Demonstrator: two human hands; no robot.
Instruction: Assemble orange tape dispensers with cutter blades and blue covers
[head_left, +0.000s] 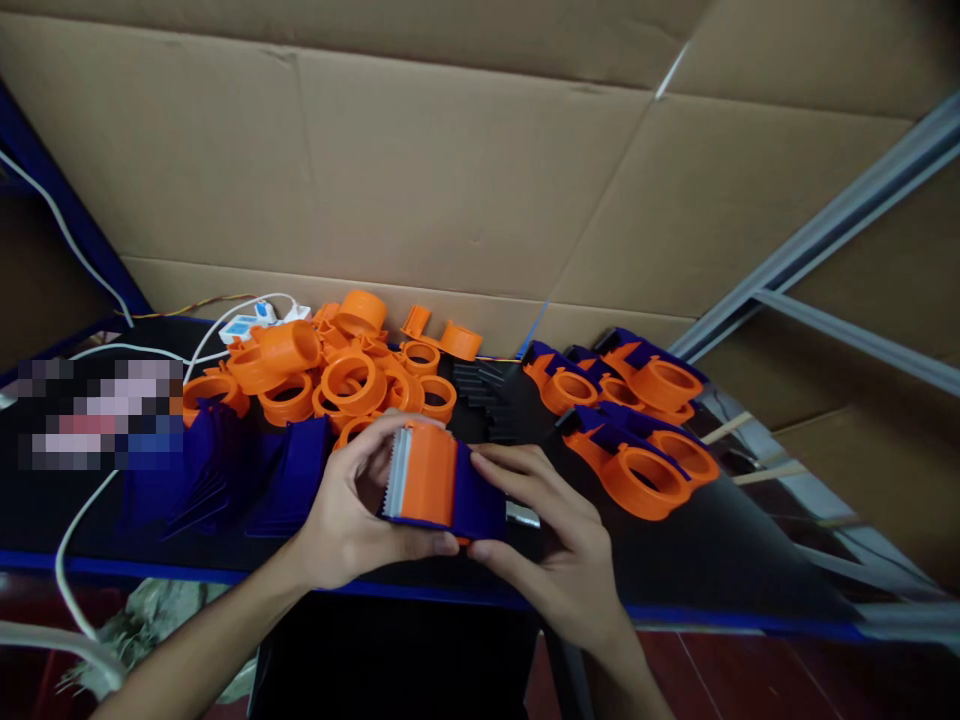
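Left hand [337,525] and right hand [562,545] pinch an orange-and-blue dispenser [431,475] above the table [720,565] — seemingly near whole; joined dispensers [634,495] lie right, loose orange rings [291,346] and blue plates [292,490] remain left.

A: What kind of place is surrounding the counter [735,560]?
B: An assembly workshop, apparently: orange ring-shaped parts [291,346] and blue plates [294,485] are lying in batches, orange-and-blue units [613,484] are sitting grouped, and cardboard sheets [465,170] are walling the station.
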